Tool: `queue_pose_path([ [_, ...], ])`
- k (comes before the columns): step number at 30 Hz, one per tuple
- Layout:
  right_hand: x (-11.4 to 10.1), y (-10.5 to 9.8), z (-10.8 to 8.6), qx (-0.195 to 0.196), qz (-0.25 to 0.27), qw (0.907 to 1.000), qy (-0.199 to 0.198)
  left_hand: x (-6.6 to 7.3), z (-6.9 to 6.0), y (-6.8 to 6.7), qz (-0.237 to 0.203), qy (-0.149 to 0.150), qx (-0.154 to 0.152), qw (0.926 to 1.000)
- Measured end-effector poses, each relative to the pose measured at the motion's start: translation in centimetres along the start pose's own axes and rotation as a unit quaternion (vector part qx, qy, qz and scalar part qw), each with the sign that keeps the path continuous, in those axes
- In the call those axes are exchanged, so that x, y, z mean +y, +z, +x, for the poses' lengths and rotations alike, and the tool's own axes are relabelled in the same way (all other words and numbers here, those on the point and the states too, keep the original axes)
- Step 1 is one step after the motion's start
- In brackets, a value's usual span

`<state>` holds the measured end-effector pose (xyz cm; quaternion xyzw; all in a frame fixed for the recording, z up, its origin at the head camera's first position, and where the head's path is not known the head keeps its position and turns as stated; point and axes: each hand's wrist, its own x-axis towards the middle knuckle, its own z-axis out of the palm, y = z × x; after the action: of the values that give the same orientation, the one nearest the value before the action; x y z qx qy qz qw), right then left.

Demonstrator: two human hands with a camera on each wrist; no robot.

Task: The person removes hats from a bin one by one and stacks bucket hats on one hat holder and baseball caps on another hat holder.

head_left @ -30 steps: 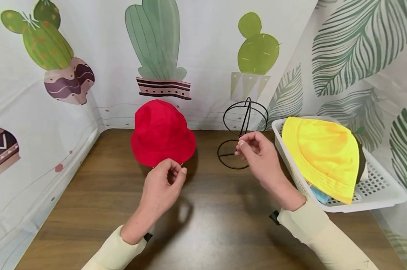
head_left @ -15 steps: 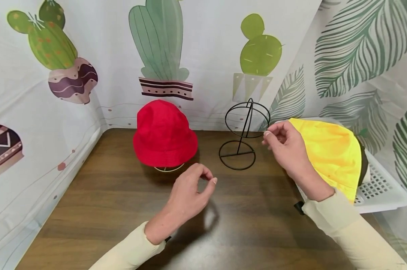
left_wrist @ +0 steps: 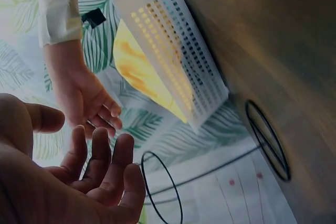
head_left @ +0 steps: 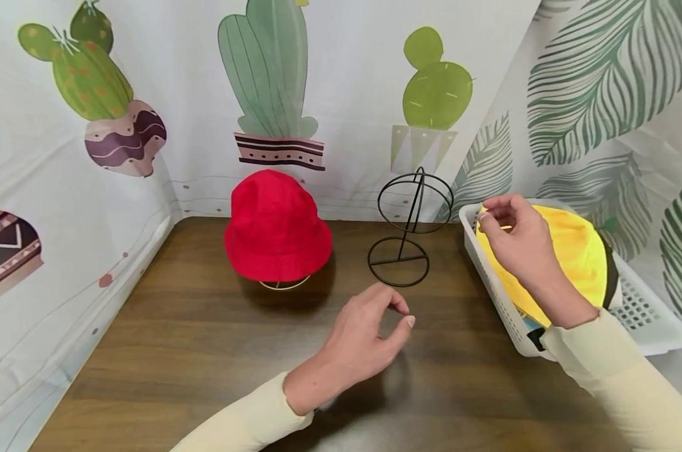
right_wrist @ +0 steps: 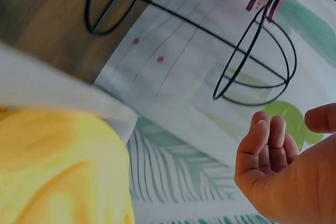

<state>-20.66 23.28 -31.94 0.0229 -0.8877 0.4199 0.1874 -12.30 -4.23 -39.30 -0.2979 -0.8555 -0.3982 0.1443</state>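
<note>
I'm watching the right hand (head_left: 519,242) hovering right of the black wire stand (head_left: 407,230), grasping nothing, over the yellow hat (head_left: 578,251) lying in the white basket (head_left: 663,342). In front of the stand, the left hand (head_left: 366,336) is hanging loosely curved, holding nothing; the red hat (head_left: 277,229) is sitting to the stand's left.

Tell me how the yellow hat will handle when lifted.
The yellow hat will probably flop, since its cloth is softly creased. It looks light, apparently just fabric. It may catch the dark item showing at its edge.

The right hand (head_left: 520,243) hides part of the yellow hat (head_left: 579,246).
</note>
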Motion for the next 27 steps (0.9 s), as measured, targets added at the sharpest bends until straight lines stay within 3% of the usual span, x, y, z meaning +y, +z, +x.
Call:
queue_pose_path([
  [8,2.0,-1.7,0.7,0.023,-0.038,0.9989,0.013,1.0,0.4,2.2,-0.01,0.022,-0.015,0.9996],
  [17,3.9,-4.2,2.1,0.067,-0.083,0.9936,0.039,1.6,0.5,5.2,0.035,0.059,-0.055,0.9962],
  [23,4.5,-6.0,2.8,0.088,-0.119,0.9864,0.072,2.3,1.6,6.7,0.056,0.074,-0.077,0.9928],
  [27,4.8,-7.0,3.1,0.073,-0.139,0.9831,0.094,3.0,2.6,7.8,0.084,0.101,-0.084,0.9877],
])
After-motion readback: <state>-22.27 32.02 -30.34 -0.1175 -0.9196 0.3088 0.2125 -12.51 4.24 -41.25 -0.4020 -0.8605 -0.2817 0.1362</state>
